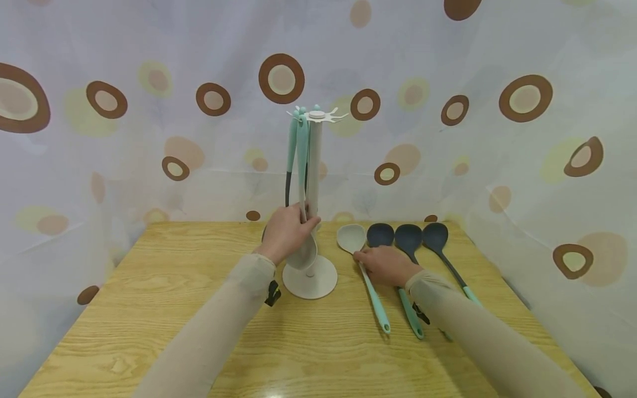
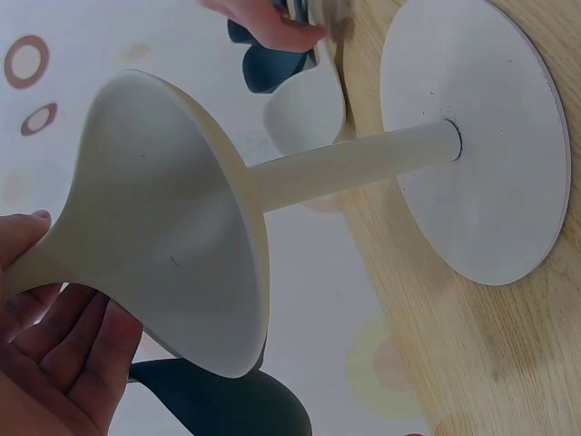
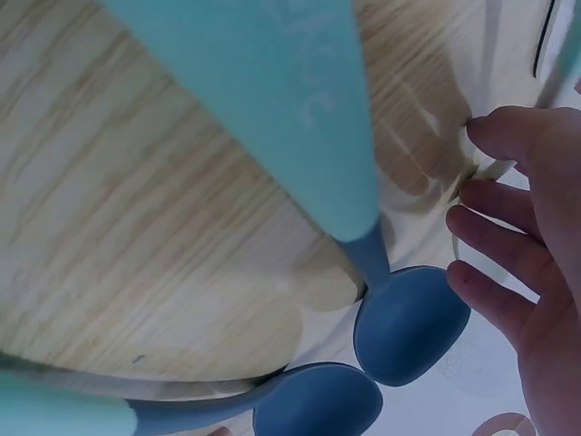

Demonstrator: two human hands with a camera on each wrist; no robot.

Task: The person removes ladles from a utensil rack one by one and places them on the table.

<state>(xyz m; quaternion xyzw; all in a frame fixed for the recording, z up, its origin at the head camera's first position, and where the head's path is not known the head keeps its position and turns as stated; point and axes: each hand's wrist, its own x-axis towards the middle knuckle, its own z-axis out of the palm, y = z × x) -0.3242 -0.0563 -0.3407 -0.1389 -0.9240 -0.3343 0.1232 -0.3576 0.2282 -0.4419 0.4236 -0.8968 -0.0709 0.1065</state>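
Observation:
My left hand (image 1: 287, 231) holds a hanging white spoon (image 2: 172, 218) by its neck, beside the post of a white utensil stand (image 1: 314, 166). The spoon's mint handle (image 1: 302, 143) reaches up to the hooked top. Behind it in the left wrist view, a dark utensil head (image 2: 236, 400) shows partly. On the right, my right hand (image 1: 388, 265) pinches the thin shaft of another white spoon (image 1: 351, 237) that lies on the table, its mint handle pointing toward me. The right wrist view shows thumb and fingers (image 3: 504, 204) at that shaft, partly hidden.
Several dark spoons with mint handles lie right of the white one, such as the rightmost spoon (image 1: 436, 236); my right forearm covers some handles. The stand's round base (image 1: 309, 284) rests on the wooden table (image 1: 174, 287). A patterned curtain (image 1: 398, 50) stands behind.

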